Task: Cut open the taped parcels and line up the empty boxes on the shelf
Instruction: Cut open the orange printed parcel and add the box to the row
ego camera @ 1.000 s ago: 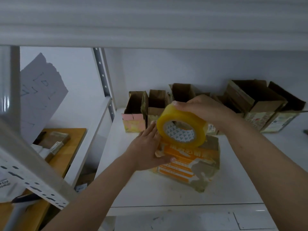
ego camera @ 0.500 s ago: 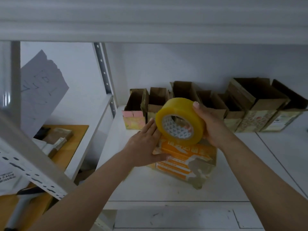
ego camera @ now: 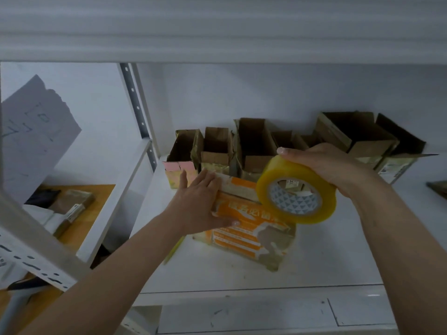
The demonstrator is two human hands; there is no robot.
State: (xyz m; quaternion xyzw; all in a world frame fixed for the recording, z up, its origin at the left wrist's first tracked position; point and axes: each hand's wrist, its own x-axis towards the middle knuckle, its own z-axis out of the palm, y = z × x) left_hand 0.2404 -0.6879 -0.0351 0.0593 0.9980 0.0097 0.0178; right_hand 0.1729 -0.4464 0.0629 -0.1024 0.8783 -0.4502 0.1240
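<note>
Gripping a yellow tape roll (ego camera: 296, 189) right of the frame's centre, the right hand (ego camera: 331, 168) curls its fingers over the roll's top edge and holds it just above the orange-printed parcel (ego camera: 244, 228), which sits on the white shelf (ego camera: 326, 257) in the middle of the picture. The left hand (ego camera: 200, 204) lies flat with straight fingers on the parcel's left end, thumb along its front face; whether the parcel's top is taped I cannot tell. Behind them, across the upper middle and right, a row of opened boxes (ego camera: 254, 146) stands against the back wall.
</note>
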